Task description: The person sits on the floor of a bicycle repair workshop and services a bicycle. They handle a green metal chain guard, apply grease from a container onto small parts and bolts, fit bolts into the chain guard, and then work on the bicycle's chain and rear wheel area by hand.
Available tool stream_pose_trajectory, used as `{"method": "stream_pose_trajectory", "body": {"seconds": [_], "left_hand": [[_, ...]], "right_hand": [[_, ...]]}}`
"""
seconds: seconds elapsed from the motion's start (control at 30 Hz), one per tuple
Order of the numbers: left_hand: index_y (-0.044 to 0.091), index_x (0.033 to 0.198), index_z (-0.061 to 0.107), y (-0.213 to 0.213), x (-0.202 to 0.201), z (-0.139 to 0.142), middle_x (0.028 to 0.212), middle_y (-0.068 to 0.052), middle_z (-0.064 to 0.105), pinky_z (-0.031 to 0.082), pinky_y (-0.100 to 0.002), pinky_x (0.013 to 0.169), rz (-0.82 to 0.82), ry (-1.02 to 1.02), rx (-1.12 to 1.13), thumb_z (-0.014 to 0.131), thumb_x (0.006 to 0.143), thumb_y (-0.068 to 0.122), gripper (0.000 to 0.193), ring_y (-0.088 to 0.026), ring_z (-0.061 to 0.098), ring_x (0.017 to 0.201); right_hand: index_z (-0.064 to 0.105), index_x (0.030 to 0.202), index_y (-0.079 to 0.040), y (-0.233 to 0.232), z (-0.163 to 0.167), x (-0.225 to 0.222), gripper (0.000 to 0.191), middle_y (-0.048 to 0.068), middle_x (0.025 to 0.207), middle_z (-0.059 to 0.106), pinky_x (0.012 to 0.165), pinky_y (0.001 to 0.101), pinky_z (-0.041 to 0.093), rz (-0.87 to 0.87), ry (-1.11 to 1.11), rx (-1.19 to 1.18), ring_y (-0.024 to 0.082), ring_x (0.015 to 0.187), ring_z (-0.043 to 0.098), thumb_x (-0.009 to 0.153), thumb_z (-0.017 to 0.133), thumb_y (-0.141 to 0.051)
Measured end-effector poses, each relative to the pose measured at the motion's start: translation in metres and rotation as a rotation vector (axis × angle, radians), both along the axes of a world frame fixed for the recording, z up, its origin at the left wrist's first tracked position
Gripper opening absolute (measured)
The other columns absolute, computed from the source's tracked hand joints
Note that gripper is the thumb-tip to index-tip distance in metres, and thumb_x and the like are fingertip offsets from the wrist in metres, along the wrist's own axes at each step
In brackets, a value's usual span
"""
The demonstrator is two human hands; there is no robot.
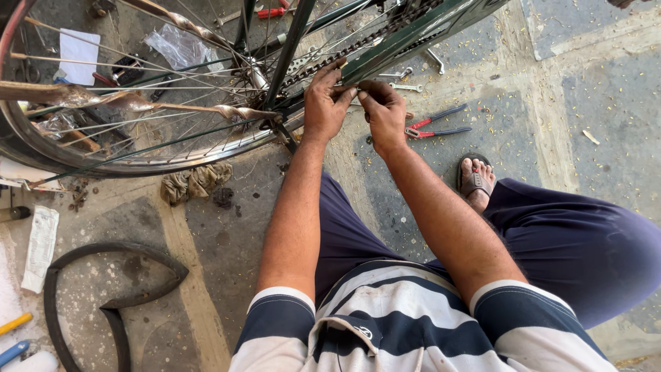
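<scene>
Left hand (325, 103): fingers pinched on the bicycle chain (344, 52) beside the green frame tube (406, 38). Right hand (383, 110): fingers curled closed at the same spot, contents hidden. Spoked wheel (138, 89) to the left. Red-handled pliers (437, 124), rag (196, 182), rubber tube (110, 296) on the floor.

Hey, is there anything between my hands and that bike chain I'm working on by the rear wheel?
Nothing visible is in the way. The left hand and right hand are both already at the chain, where it runs beside the green frame tube. The wheel's spokes lie off to the left, clear of both hands.
</scene>
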State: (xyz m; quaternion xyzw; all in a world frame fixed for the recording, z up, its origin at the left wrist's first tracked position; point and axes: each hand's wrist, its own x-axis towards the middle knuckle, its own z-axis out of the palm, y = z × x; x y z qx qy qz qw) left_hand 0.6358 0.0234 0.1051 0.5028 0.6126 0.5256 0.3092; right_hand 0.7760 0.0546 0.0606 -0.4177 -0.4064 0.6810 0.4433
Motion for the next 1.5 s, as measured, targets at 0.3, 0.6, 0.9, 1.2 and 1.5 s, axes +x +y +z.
{"method": "stream_pose_trajectory", "body": {"seconds": [0.3,0.6,0.9,1.2,1.5], "left_hand": [[0.002,0.130,0.069,-0.002,-0.001,0.002,0.145,-0.010,0.058,0.061,-0.032,0.093,-0.009,-0.001,0.038,0.068,0.096,-0.005,0.035,-0.022,0.071,0.120],[0.000,0.124,0.072,0.007,0.004,-0.008,0.138,-0.010,0.064,0.063,-0.029,0.083,0.043,-0.108,0.054,0.068,0.098,0.000,0.026,-0.016,0.078,0.096],[0.001,0.125,0.070,0.008,0.011,-0.006,0.128,-0.010,0.066,0.063,-0.025,0.058,0.129,-0.072,0.005,0.067,0.103,0.016,0.027,-0.013,0.075,0.074],[0.003,0.127,0.068,0.013,0.016,-0.002,0.113,-0.009,0.066,0.062,-0.025,0.055,0.186,-0.077,-0.006,0.066,0.102,0.021,0.031,-0.014,0.072,0.072],[0.002,0.119,0.072,0.016,0.019,-0.012,0.115,-0.009,0.070,0.062,-0.025,0.067,0.221,0.000,0.035,0.073,0.099,0.021,0.028,-0.014,0.077,0.079]], "right_hand": [[0.075,0.109,0.004,0.011,-0.008,-0.008,0.020,0.006,0.099,0.077,0.084,0.0261,0.058,-0.051,0.021,0.142,0.012,0.089,0.069,0.090,0.078,0.002],[0.072,0.093,-0.004,0.020,-0.035,0.012,0.008,-0.002,0.077,0.067,0.051,0.0211,0.035,-0.135,0.107,0.012,0.004,0.060,0.049,0.093,0.080,-0.006],[0.068,0.102,-0.006,0.031,-0.063,0.012,0.019,0.001,0.082,0.071,0.047,0.0212,0.035,-0.058,0.080,-0.211,0.005,0.056,0.047,0.088,0.081,-0.007],[0.058,0.138,-0.015,0.058,-0.061,-0.005,0.039,0.001,0.090,0.062,0.047,0.0217,0.034,0.221,0.425,-0.530,0.006,0.057,0.044,0.100,0.057,-0.008],[0.057,0.125,-0.012,0.051,-0.059,-0.002,0.021,0.000,0.094,0.060,0.051,0.0214,0.032,0.288,0.572,-0.521,0.007,0.062,0.042,0.105,0.057,-0.007]]}}
